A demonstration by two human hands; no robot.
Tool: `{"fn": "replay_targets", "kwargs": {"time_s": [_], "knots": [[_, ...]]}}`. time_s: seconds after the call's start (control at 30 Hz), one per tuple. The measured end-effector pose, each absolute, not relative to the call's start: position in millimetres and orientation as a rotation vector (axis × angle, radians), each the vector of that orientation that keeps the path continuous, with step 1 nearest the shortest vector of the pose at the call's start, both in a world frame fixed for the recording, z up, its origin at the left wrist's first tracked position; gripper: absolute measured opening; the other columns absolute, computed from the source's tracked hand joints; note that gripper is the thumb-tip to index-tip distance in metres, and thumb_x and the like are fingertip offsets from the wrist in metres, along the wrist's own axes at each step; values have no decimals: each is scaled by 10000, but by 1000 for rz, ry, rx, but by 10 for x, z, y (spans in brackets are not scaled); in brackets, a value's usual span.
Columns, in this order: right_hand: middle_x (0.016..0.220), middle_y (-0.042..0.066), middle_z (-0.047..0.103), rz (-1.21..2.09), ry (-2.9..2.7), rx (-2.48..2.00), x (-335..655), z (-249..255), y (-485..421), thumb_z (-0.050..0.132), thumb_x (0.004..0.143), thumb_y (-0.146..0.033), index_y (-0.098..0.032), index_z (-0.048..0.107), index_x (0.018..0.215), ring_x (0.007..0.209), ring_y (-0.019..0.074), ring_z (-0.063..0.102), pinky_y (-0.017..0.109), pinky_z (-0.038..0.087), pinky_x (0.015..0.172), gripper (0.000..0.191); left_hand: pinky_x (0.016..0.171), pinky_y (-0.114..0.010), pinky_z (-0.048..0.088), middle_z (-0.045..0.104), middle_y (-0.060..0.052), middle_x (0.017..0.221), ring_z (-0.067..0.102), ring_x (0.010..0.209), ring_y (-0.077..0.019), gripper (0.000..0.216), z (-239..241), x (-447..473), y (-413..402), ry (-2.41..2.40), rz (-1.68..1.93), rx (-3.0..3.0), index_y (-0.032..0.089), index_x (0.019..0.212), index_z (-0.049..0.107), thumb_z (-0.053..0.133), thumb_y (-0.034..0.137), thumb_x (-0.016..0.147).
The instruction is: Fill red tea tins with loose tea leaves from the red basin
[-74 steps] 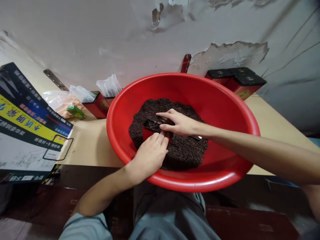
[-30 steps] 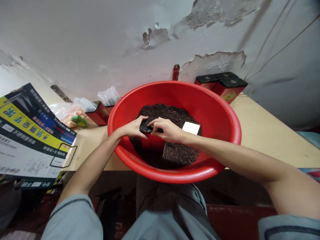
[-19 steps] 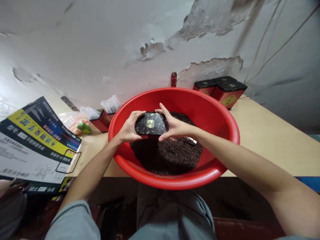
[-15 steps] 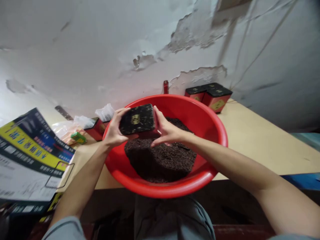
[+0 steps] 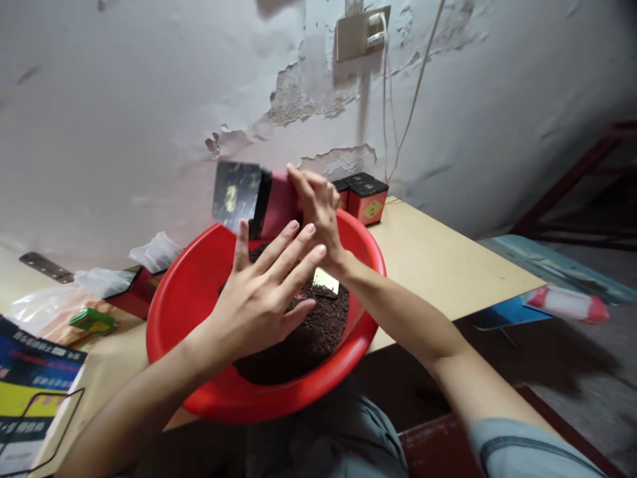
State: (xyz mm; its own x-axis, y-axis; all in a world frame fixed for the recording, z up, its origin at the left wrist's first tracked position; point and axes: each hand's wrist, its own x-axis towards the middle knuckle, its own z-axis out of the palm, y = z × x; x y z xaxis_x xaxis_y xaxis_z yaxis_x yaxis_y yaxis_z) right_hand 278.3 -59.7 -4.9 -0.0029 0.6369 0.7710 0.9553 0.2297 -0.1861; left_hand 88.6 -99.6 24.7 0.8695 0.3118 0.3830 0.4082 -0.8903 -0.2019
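My right hand [image 5: 321, 209] grips a red tea tin [image 5: 279, 206] with a black lid, tipped on its side so the lid faces left. The tin is held above the far part of a red plastic basin [image 5: 186, 272]. Fingers spread, my left hand [image 5: 263, 292] hovers in front of the tin, over the basin, and holds nothing. Dark, loose tea leaves [image 5: 318, 325] lie heaped in the basin. On the heap rests a small pale yellow card [image 5: 326, 282], partly covered by the leaves.
Closed red tins with black lids [image 5: 368, 199] stand at the back right of the wooden table [image 5: 438, 265]. To the left are an opened red tin [image 5: 137, 295], plastic bags [image 5: 44, 305], a green packet [image 5: 93, 320] and a printed sheet [image 5: 30, 385]. A socket [image 5: 361, 33] with cables is on the wall.
The tin has gone from both hands into my right hand alone and turned sideways. My left hand has let go and spread its fingers. The view has swung right.
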Motion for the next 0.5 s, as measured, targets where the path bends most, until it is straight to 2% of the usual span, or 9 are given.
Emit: {"fn": "replay_targets", "kwargs": {"time_s": [0.07, 0.17, 0.3, 0.37, 0.43, 0.5], "knots": [[1599, 150, 297, -544, -1632, -1558, 3195, -30, -462, 613, 894, -502, -306, -56, 1663, 1467, 516, 234, 719, 340, 1089, 1039, 1238, -714, 8, 288, -109, 1688, 214, 1569, -378, 646, 108, 859, -877, -536, -359, -2839, 286, 1570, 408, 590, 355, 954], [1565, 176, 338, -470, -1440, -1595, 4005, -124, -187, 721, 796, -509, -257, -14, 1667, 1446, 475, 311, 664, 426, 1062, 1168, 1233, -692, 141, 289, -158, 1671, 270, 1549, -377, 632, -147, 693, -567, -700, 22, -2970, 216, 1535, 470, 596, 360, 933], [1431, 168, 477, -135, -1096, -1403, 5045, -537, 161, 777, 686, -476, -181, 154, 1607, 1277, 346, 540, 552, 528, 1000, 1150, 1170, -516, 414, 504, -167, 1545, 516, 1416, -320, 610, -426, 492, -142, -1121, 531, -3099, 181, 1491, 524, 543, 354, 907], [1367, 158, 520, 24, -873, -1331, 5368, -864, 272, 806, 605, -482, -158, 268, 1524, 1195, 309, 593, 517, 553, 968, 1113, 1159, -466, 437, 541, -186, 1509, 549, 1388, -313, 646, -484, 453, -19, -1268, 563, -3083, 128, 1490, 522, 511, 376, 894], [1296, 143, 555, 154, -715, -1303, 5521, -1226, 347, 842, 502, -474, -149, 362, 1420, 1116, 283, 625, 486, 564, 949, 1086, 1194, -471, 391, 488, -199, 1547, 504, 1426, -320, 707, -501, 444, 34, -1327, 511, -3050, 79, 1510, 489, 482, 419, 890], [1214, 117, 594, 249, -670, -1314, 5537, -1564, 417, 859, 437, -471, -162, 419, 1332, 1050, 268, 639, 471, 568, 928, 1044, 1211, -472, 366, 455, -184, 1574, 478, 1446, -315, 732, -506, 450, 38, -1342, 484, -3053, 81, 1526, 469, 464, 445, 891]]}}
